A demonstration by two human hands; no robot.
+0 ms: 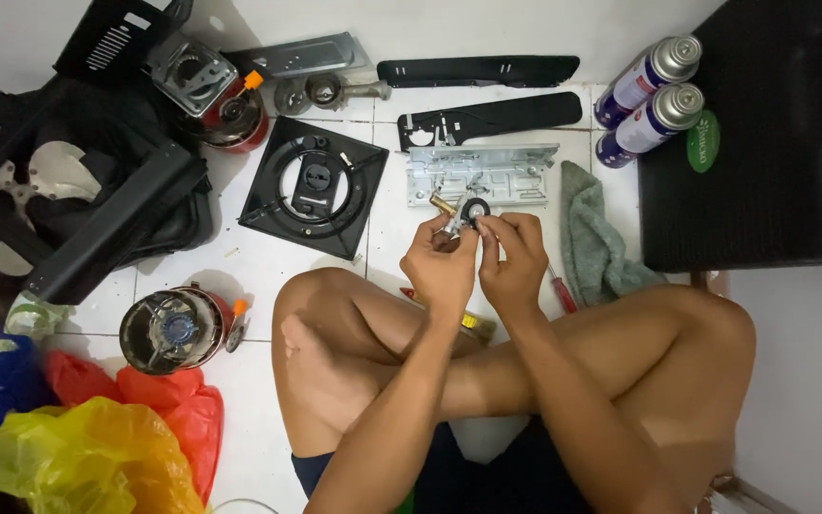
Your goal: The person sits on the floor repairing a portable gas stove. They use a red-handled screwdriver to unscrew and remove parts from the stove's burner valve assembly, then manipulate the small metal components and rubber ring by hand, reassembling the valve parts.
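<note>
I sit cross-legged on a white tiled floor. My left hand [441,264] and my right hand [514,257] are raised together over my knees, both gripping a small metal valve part [459,215] with a brass tip and a black ring. Just beyond it lies a silver metal bracket plate [483,173]. A black square burner plate [313,187] rests to the left of the hands.
Two black plastic trim strips [479,69] lie by the wall. Two gas canisters [649,100] lean on a black case [773,143]. A grey rag [594,238] and red-handled screwdriver [563,290] lie right. Red burner units [175,326], black panels and coloured plastic bags [97,447] crowd the left.
</note>
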